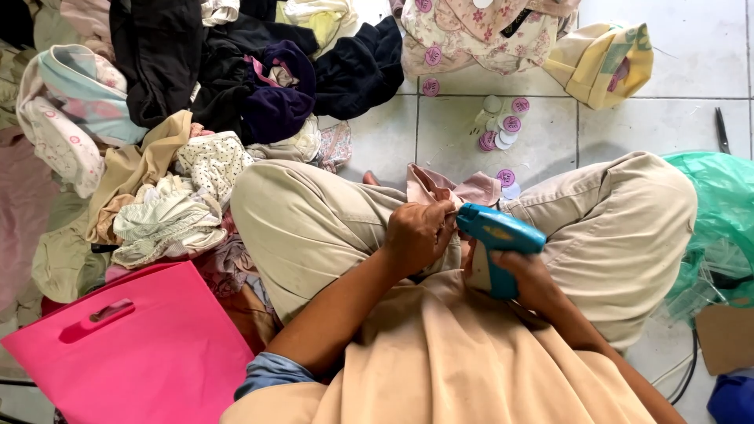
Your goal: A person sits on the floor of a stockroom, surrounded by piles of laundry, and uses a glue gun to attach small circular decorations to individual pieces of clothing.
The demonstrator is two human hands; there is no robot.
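The person sat cross-legged on the tiled floor [667, 118], so the lap served as a work surface. The left hand [416, 235] was closed, pinching a fold of the pale pink garment [440, 188] that lay between the knees, and kept the cloth tight against the nose of the tool. The right hand [528, 276] was wrapped around the grip of the blue tagging gun [496, 235], its tip touching the pinched fold. Round pink and white tags [503, 129] lay just ahead on the floor. A pile of clothes [196, 118] and 1 pink bag [133, 345] were at the left.
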